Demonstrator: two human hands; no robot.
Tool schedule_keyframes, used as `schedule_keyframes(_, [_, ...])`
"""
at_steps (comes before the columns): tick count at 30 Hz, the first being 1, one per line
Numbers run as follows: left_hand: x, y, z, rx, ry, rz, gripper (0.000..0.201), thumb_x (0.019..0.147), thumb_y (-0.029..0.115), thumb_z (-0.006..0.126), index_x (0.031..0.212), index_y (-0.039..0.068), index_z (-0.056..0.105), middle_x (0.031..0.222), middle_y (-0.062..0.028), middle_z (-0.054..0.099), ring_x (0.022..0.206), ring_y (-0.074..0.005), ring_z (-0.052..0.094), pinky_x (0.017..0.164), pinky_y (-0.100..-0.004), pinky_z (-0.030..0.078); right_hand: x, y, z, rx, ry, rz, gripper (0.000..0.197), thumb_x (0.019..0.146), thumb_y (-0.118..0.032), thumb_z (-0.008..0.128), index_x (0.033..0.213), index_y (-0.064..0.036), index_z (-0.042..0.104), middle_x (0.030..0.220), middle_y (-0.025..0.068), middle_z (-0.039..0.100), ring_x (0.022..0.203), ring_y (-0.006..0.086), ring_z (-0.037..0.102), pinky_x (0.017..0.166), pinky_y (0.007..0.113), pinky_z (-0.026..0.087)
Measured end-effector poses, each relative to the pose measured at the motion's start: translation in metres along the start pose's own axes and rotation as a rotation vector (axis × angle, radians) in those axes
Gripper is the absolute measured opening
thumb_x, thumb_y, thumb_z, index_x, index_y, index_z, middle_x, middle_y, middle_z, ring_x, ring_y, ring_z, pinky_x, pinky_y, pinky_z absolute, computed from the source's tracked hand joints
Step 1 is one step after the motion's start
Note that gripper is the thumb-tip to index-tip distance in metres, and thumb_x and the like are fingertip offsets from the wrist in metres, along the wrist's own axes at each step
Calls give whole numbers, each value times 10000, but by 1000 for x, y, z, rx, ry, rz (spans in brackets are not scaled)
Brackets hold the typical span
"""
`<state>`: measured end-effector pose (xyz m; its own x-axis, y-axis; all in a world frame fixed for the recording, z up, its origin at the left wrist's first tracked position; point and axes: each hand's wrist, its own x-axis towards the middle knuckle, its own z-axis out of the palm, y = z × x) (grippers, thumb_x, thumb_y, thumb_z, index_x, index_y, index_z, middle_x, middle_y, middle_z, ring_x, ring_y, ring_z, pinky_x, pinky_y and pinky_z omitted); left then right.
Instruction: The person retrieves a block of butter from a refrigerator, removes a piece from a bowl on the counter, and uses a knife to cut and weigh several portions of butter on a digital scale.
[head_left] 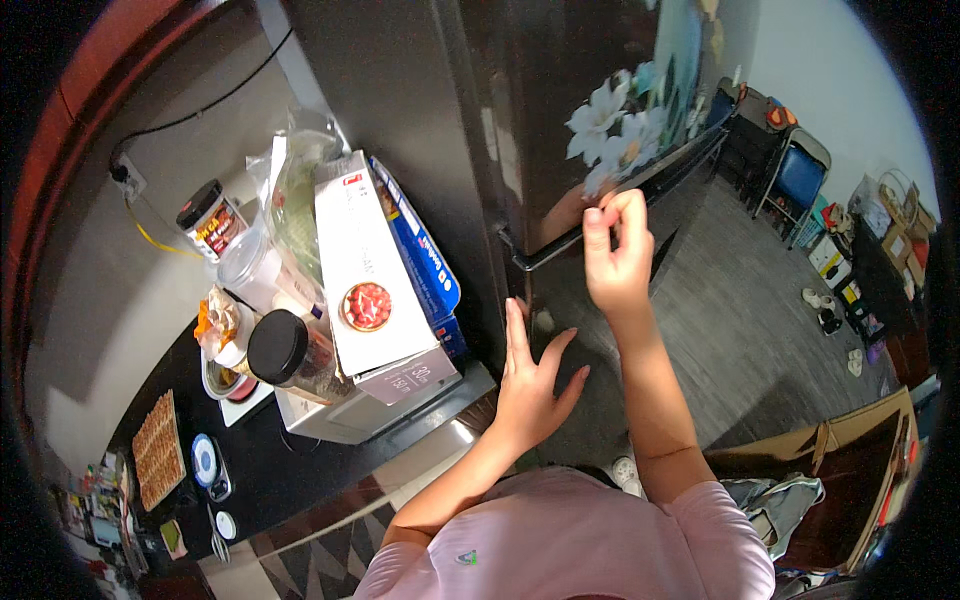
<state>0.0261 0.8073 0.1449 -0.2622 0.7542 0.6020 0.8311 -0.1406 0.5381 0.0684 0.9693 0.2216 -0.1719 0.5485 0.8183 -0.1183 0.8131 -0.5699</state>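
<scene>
A tall dark refrigerator with a glossy door (550, 130) printed with white flowers stands ahead of me. My right hand (619, 250) is raised in front of the dark strip (570, 243) along the door's lower edge. Its fingers are curled in and its thumb points up, with nothing visible in them; whether the fingertips touch the door is unclear. Lower and to the left, my left hand (535, 385) has its fingers spread and holds nothing. Its fingertips are near the refrigerator's lower front, and contact cannot be made out.
At left, a black counter (300, 465) carries a white carton (375, 270), a blue box (420, 250), black-lidded jars (278, 345) and a tray of small brown pieces (158, 452). A blue folding chair (800, 170), shoes (825, 310) and cardboard boxes (905, 250) stand at right.
</scene>
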Motion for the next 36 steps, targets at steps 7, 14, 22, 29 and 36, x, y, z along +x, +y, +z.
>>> schedule_keyframes(7, [2, -3, -1, 8, -46, -37, 531, 763, 193, 761, 1247, 105, 560, 1455, -435, -39, 1373, -572, 117, 1114, -479, 241, 5, 1, 2, 41, 1, -16, 261, 927, -161, 609, 803, -39, 415, 751, 113, 568, 609, 203, 503, 591, 295, 439])
schedule_keyframes(14, [3, 7, 5, 27, 19, -72, 541, 735, 189, 782, 1227, 111, 572, 1461, -427, -36, 1373, -563, 149, 1112, -483, 252, 8, -4, -5, 46, -68, 2, 268, 924, -201, 624, 820, -35, 442, 736, 96, 583, 585, 199, 530, 564, 293, 440])
schedule_keyframes(22, [7, 23, 15, 70, 92, -157, 489, 764, 246, 754, 1205, 111, 591, 1471, -416, -42, 1388, -540, 144, 1121, -491, 222, 13, -2, -14, 17, -164, -31, 293, 912, -273, 639, 849, -49, 462, 764, 95, 620, 542, 248, 599, 511, 346, 462])
schedule_keyframes(29, [5, 27, 22, 142, 145, -184, 453, 785, 266, 748, 1191, 133, 598, 1491, -383, -28, 1397, -530, 116, 1119, -503, 227, 15, -4, -20, 106, -236, -57, 284, 908, -267, 644, 856, -50, 469, 756, 90, 619, 546, 231, 618, 499, 333, 470])
schedule_keyframes(36, [-14, 43, 39, 82, 221, -162, 416, 770, 224, 750, 1146, 103, 620, 1508, -329, 72, 1398, -469, 203, 1113, -474, 259, 10, -6, -44, 50, -204, -119, 274, 859, -239, 691, 745, -72, 506, 517, 43, 510, 460, 233, 559, 452, 333, 417])
